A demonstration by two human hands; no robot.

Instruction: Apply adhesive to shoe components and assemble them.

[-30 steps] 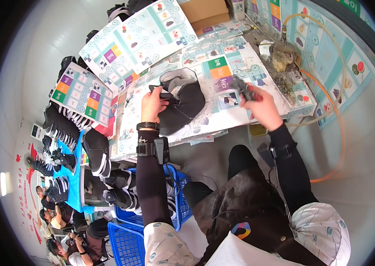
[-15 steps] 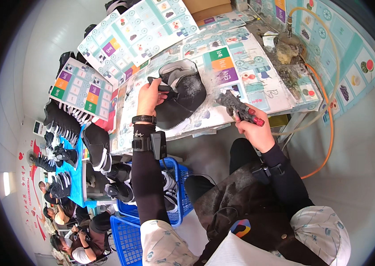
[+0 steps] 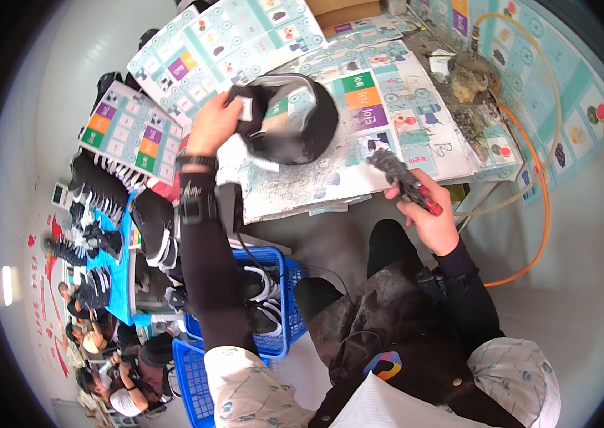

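My left hand (image 3: 210, 130) is closed on the edge of a black shoe upper (image 3: 325, 127) with a pale lining, and a small white tag shows beside my fingers. No sole is on the upper; through its opening the printed sheet below can be seen. It is tilted over the worktable (image 3: 295, 196), partly blurred. My right hand (image 3: 434, 222) grips a spray gun (image 3: 396, 173) caked in dark grime, with red parts at the grip. Its tip points toward the table, to the right of the upper and apart from it.
A pale hose (image 3: 557, 93) and an orange hose (image 3: 543, 214) hang at the right. Printed boards (image 3: 234, 43) stand along the table's far left. A blue basket (image 3: 289, 299) holds shoes below. Finished-looking shoes (image 3: 102, 192) line the left, with people seated farther off.
My left hand has moved left and up, turning the shoe upper so its opening faces me. My right hand has shifted slightly right and down with the spray gun.
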